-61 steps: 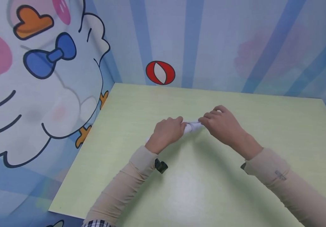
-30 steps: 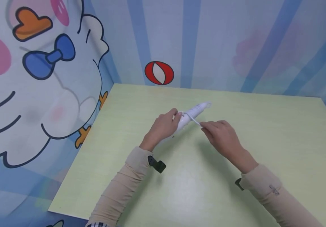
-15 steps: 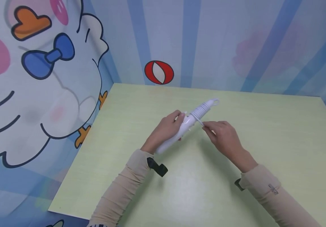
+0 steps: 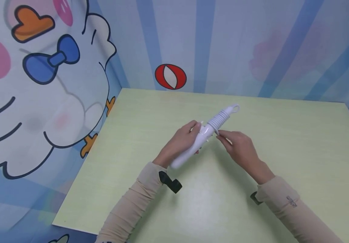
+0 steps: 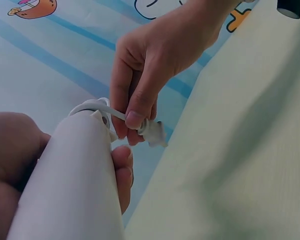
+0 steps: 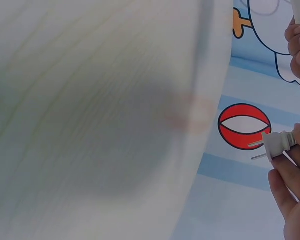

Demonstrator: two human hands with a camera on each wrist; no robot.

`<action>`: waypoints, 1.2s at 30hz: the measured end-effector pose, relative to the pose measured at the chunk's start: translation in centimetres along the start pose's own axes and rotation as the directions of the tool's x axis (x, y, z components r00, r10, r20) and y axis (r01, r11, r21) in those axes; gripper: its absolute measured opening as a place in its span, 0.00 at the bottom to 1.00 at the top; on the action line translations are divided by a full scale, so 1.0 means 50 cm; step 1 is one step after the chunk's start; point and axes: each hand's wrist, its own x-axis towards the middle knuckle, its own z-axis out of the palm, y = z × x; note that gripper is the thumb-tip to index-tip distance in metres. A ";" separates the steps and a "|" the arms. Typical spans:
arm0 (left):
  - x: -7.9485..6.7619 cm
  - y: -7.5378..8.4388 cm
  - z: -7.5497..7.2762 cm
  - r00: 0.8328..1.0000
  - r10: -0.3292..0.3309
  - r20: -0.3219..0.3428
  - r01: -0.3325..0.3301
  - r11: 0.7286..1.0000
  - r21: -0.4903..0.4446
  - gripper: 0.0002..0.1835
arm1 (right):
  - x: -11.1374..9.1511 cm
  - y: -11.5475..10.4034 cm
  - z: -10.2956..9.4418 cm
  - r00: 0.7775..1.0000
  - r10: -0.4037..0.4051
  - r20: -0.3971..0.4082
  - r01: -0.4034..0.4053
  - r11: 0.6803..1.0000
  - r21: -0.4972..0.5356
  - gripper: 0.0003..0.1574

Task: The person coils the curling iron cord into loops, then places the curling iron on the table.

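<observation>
In the head view my left hand (image 4: 182, 140) grips a white stick-shaped electric appliance (image 4: 189, 153), held slanting above the table. Its power cord (image 4: 218, 119) is wound in several close coils round the upper part, below a hanging loop (image 4: 236, 108) at the tip. My right hand (image 4: 239, 148) pinches the short free end of the cord beside the coils. A two-pin power plug (image 6: 276, 145) sticks out from my right fingertips in the right wrist view. The left wrist view shows the appliance's smooth wide end (image 5: 70, 185) up close, with the plug (image 5: 154, 134) beyond.
A pale green table (image 4: 299, 145) lies under both hands. Behind it stands a blue striped wall (image 4: 235, 50) with a painted red ball (image 4: 179, 76). A cartoon bird covers the left wall (image 4: 71, 87). Dark camera mounts (image 4: 169, 182) sit on the wrists.
My right hand has come down from over the appliance to its near side, and the cord's free length has shortened. The appliance has shifted right, with more of it showing past my left hand.
</observation>
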 end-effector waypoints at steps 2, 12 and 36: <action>0.001 -0.003 0.002 1.000 0.002 0.014 -0.001 1.000 -0.026 0.21 | -0.002 0.001 0.003 1.000 0.001 -0.004 -0.001 1.000 0.005 0.10; 0.006 -0.015 0.005 0.991 0.087 0.100 -0.072 0.987 -0.147 0.21 | -0.009 0.011 0.007 0.999 0.039 -0.033 -0.033 0.989 0.147 0.15; -0.036 0.004 -0.021 0.677 0.476 0.562 -0.719 0.594 0.362 0.09 | 0.008 0.017 -0.073 0.747 -0.658 0.092 0.638 0.749 0.179 0.21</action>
